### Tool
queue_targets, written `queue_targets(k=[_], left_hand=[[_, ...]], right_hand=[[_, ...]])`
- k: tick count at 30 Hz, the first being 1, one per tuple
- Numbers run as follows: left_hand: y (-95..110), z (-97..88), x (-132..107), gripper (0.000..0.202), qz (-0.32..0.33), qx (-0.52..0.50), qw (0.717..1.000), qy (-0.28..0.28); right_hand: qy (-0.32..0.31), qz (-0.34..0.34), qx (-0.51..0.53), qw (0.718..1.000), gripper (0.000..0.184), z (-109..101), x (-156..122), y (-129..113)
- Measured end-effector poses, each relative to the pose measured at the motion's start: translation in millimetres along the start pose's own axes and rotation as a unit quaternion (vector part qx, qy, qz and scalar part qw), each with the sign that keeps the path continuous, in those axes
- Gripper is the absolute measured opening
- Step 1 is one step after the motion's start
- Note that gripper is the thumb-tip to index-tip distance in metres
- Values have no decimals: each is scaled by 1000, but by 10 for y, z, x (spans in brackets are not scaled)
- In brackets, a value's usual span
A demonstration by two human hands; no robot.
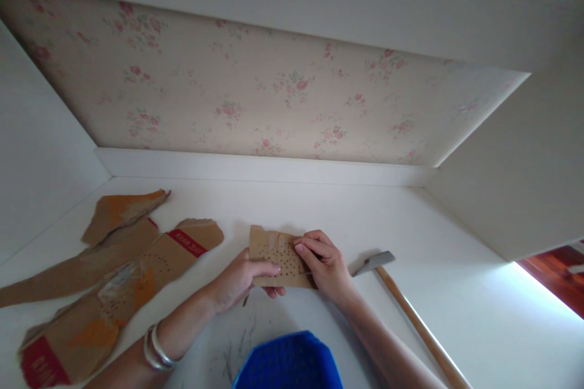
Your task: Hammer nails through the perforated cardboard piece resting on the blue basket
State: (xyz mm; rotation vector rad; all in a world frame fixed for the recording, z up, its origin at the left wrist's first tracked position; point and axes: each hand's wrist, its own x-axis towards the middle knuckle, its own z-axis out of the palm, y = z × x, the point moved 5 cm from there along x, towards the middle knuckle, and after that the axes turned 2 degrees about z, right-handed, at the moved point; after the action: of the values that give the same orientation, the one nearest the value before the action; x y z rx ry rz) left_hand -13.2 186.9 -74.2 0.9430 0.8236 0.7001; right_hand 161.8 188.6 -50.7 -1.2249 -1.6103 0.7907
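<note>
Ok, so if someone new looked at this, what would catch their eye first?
Probably the bright blue basket at the bottom centre, the boldest colour on the white surface. Just beyond it, the left hand grips a dark-dotted cardboard piece. Torn cardboard with red printed bands sprawls at left, and pink-flowered wallpaper fills the back.

Cream wallpaper (260, 85) (pink-flowered), white surround (274, 165)

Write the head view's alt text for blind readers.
The left hand holds dotted brown cardboard while the right hand touches its right side, above a white surface. Torn cardboard lies at left, a wooden-handled tool at right, a blue container at bottom.
</note>
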Motion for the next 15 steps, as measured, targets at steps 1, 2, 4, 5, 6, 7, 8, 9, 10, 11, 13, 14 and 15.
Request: queue_targets(k=[1, 2, 4, 5, 6, 7, 8, 9, 10, 11, 13, 14, 15], left_hand=[[-1, -3, 3, 35, 1, -2, 1000, 0], [-4, -5, 6, 35, 3, -4, 1000, -1], [-14, -11, 9, 34, 5, -8, 1000, -2], [-19, -13, 9, 34, 5, -10, 1000, -2], [-23, -14, 7, 34, 5, -11, 1000, -2], [-23, -13, 4, 33, 5, -13, 1000, -2], [-21, -11, 1, 33, 5, -15, 1000, -3], [-14, -9, -3, 33, 6, -18, 1000, -4], [-4, -6, -6, 33, 8, -23, 1000, -4], [8, -6, -8, 32, 11, -33, 999, -3], [31, -21, -8, 30, 18, -64, 998, 8], [40, -37, -7, 29, 23, -87, 996, 17], [46, -58, -4, 27, 28, -111, 993, 29]], right_hand=[[-2, 0, -5, 1000, 18, 0, 2, -15], [-3, -1, -9, 1000, 19, -1, 5, -33], [-6, -3, -15, 1000, 21, 3, 10, -72], [-7, -5, -17, 1000, 21, 7, 10, -91], [-9, -7, -18, 1000, 21, 13, 10, -107], [-11, -9, -18, 1000, 21, 19, 8, -118], [-12, -11, -16, 1000, 20, 25, 6, -122], [-9, -12, -12, 1000, 19, 28, 3, -118], [1, -12, -7, 1000, 19, 23, 0, -104], [20, -9, -2, 1000, 18, 7, -4, -80], [88, 0, 9, 996, 17, -64, -14, 0], [134, 7, 15, 991, 18, -112, -24, 53], [179, 16, 23, 983, 19, -160, -38, 112]])
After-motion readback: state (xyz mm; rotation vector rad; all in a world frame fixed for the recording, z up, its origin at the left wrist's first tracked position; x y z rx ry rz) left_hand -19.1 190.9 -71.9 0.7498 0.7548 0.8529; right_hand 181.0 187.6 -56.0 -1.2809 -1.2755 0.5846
